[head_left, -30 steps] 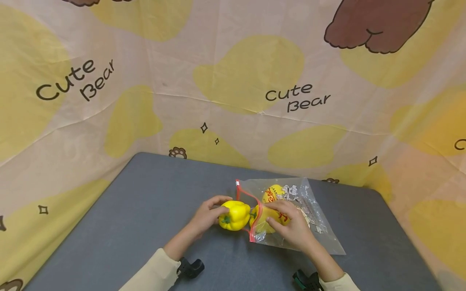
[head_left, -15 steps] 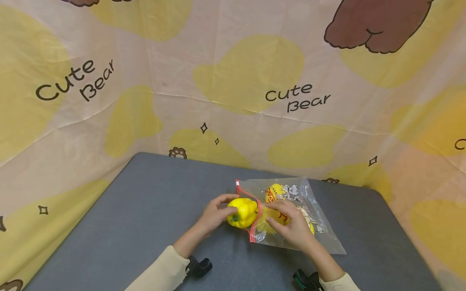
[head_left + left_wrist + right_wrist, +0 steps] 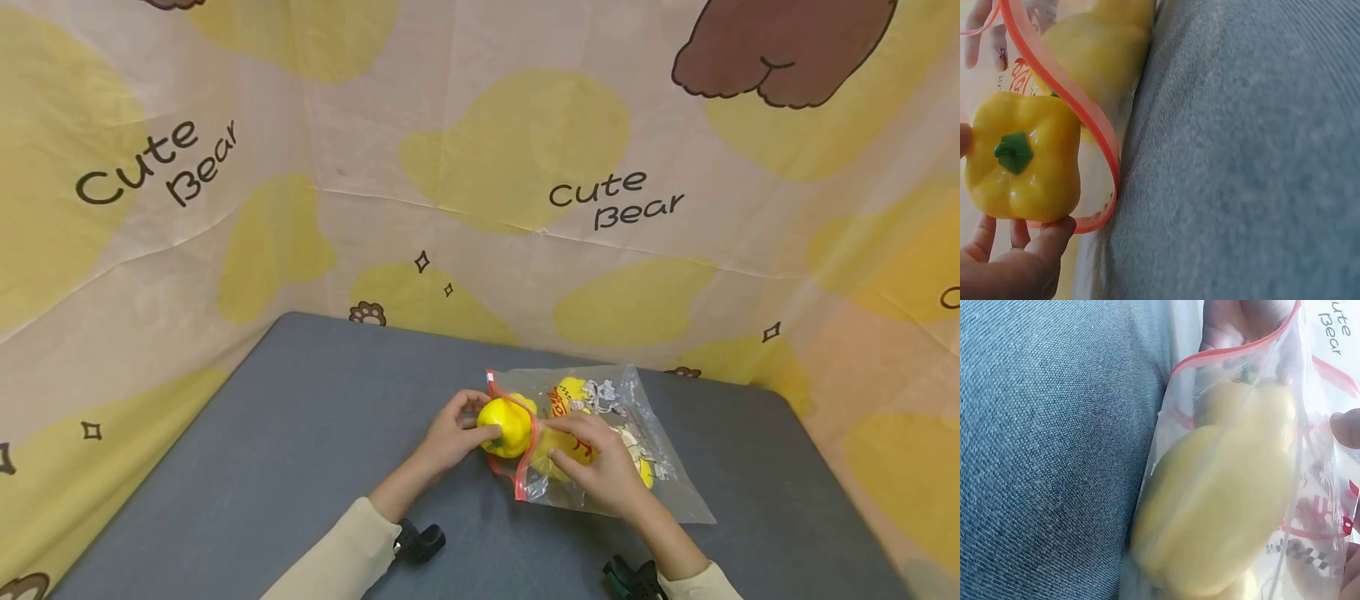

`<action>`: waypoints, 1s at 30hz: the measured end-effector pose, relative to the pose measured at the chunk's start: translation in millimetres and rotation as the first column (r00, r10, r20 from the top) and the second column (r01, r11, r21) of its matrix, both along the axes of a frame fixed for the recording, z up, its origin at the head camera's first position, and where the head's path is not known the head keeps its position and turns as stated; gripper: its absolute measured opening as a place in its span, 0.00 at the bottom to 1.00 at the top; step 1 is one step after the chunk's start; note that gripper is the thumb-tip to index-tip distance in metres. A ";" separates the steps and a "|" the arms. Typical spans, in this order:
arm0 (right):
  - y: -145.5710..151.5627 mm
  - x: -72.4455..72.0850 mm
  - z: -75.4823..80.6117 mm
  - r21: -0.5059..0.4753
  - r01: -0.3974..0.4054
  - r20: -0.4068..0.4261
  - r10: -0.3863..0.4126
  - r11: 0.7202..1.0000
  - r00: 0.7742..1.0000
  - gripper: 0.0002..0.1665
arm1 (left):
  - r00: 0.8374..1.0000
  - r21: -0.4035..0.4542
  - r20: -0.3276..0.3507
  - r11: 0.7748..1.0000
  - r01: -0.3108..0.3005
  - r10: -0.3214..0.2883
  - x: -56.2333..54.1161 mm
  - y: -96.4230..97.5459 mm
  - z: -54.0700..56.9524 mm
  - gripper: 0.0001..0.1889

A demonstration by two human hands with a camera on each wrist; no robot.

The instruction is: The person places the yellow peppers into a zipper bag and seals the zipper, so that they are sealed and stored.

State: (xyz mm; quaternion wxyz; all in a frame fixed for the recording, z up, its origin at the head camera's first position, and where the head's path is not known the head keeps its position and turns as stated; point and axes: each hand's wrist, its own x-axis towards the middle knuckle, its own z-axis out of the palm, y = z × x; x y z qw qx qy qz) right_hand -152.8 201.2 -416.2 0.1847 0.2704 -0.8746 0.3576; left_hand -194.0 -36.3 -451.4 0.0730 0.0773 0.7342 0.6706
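In the head view, my left hand [image 3: 450, 437] holds a glossy yellow bell pepper [image 3: 506, 427] between thumb and fingers. The pepper sits in the mouth of a clear zip bag [image 3: 671, 496] with a red zip edge. In the left wrist view, the bell pepper [image 3: 1029, 194] has its green stem toward the camera. My right hand [image 3: 611, 467] rests over the bag, gripping its upper film near the mouth; how the fingertips meet the film is partly hidden. Inside lie more yellow items, among them a large yellow shape [image 3: 1216, 500] blurred by the film.
The bag lies on a grey table [image 3: 360, 383] whose far edge meets a printed cloth backdrop [image 3: 480, 167]. Black wrist mounts [image 3: 420, 542] sit at both wrists. Cartoon print and red lettering on the bag cover part of its contents.
My left hand has moved right and slightly away, carrying the bell pepper from outside the bag into its mouth. The items inside have shifted a little deeper. My right hand stays in place.
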 end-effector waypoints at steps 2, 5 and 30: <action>-0.2 -0.2 0.5 -0.002 -0.006 -0.004 0.006 1.000 1.000 0.23 | 1.000 -0.007 -0.008 1.000 0.003 -0.003 -2.1 2.0 -0.9 0.22; -0.7 0.0 1.6 -0.009 -0.014 -0.006 0.014 1.000 1.000 0.23 | 1.000 -0.012 -0.011 1.000 0.014 -0.014 -3.6 5.0 -1.5 0.23; 0.1 -1.1 0.7 -0.022 -0.053 -0.012 0.052 0.998 0.999 0.25 | 0.990 -0.024 0.002 0.990 -0.140 0.140 -12.6 25.4 -11.8 0.24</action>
